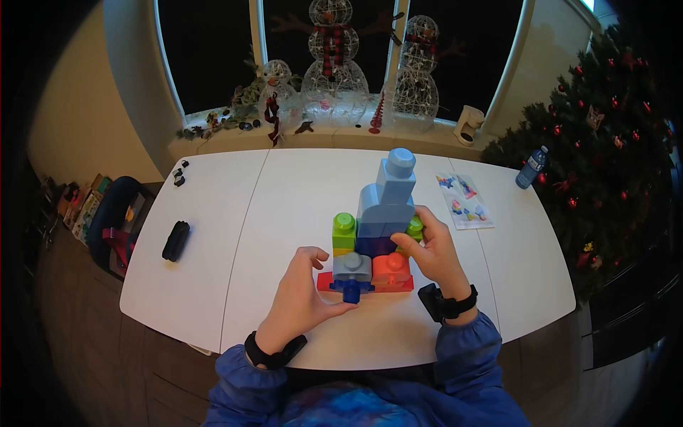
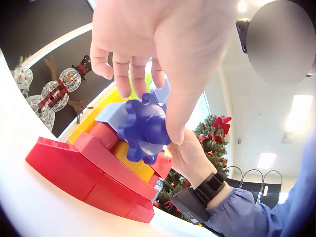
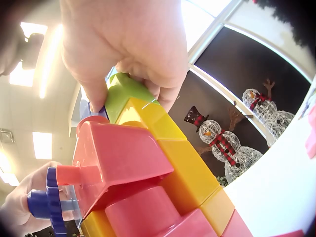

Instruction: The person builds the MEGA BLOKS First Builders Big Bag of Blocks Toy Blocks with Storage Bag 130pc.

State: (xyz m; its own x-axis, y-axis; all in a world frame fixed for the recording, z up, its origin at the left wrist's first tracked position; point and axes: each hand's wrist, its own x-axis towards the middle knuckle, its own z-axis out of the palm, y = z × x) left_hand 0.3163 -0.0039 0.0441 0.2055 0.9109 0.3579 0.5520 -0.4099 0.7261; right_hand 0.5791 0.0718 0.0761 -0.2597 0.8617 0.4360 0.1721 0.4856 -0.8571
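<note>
A tower of toy building blocks (image 1: 386,206) stands on the white table, with light blue blocks on top and a red base (image 2: 89,177). At its front, a dark blue gear (image 2: 143,128) with a round knob sits on a grey-blue block (image 1: 352,265). My left hand (image 1: 295,295) is beside it, thumb at the gear's knob and the other fingers spread loosely away. On the tower's right side, my right hand (image 1: 435,252) pinches a green block (image 3: 126,94) between thumb and fingers. Below that block are yellow blocks (image 3: 180,158) and a coral block (image 3: 128,153) with a peg.
A printed picture sheet (image 1: 466,203) lies at the right, with a water bottle (image 1: 532,168) near the table's right edge. At the left are a black case (image 1: 176,240) and small dark items (image 1: 179,174). Wire snowmen (image 1: 334,78) line the sill; a decorated tree (image 1: 597,142) stands right.
</note>
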